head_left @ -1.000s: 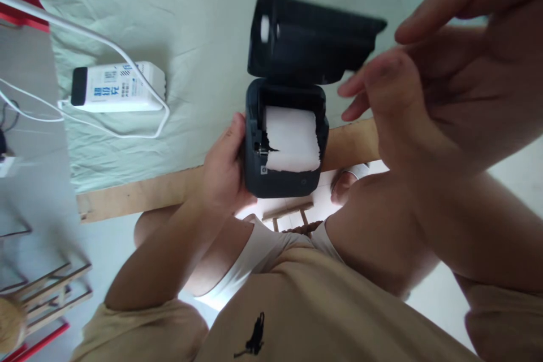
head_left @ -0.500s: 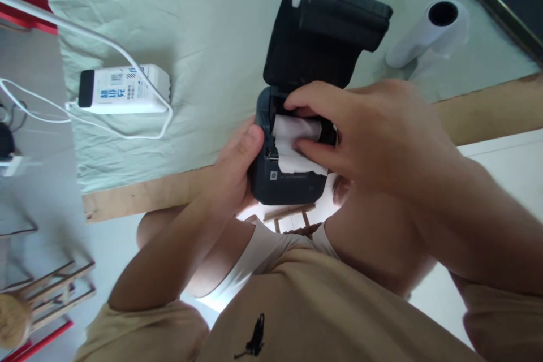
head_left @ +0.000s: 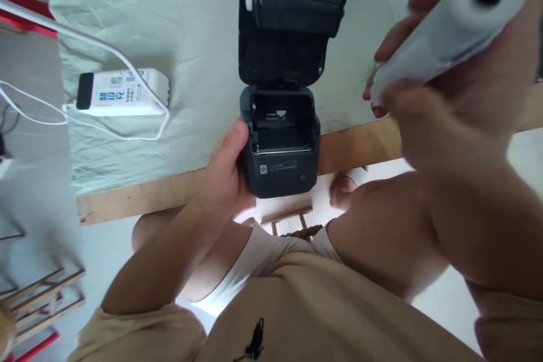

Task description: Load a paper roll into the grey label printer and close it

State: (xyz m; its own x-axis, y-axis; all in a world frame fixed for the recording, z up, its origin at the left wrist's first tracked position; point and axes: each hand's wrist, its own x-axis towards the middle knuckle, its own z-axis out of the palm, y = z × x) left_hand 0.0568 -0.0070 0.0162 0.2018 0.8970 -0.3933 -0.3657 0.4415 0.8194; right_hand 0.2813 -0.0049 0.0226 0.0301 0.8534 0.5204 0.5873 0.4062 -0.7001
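A small dark label printer [head_left: 280,150] sits at the near edge of the table with its lid [head_left: 288,28] swung up and open. Its paper bay shows no roll inside. My left hand [head_left: 224,172] grips the printer's left side, thumb along its edge. My right hand [head_left: 445,96], raised close to the camera at the right and blurred, is closed round a white paper roll [head_left: 453,22] with a dark core hole facing me.
A pale green cloth [head_left: 190,22] covers the table, whose wooden edge [head_left: 139,195] runs along the front. A white power strip [head_left: 123,93] with white cables lies at the left. Wooden and red furniture stands at the far left on the floor.
My right hand reached into the printer's bay, took the paper out, and has risen to the upper right holding a white roll. The bay no longer holds paper. The left hand kept its grip.
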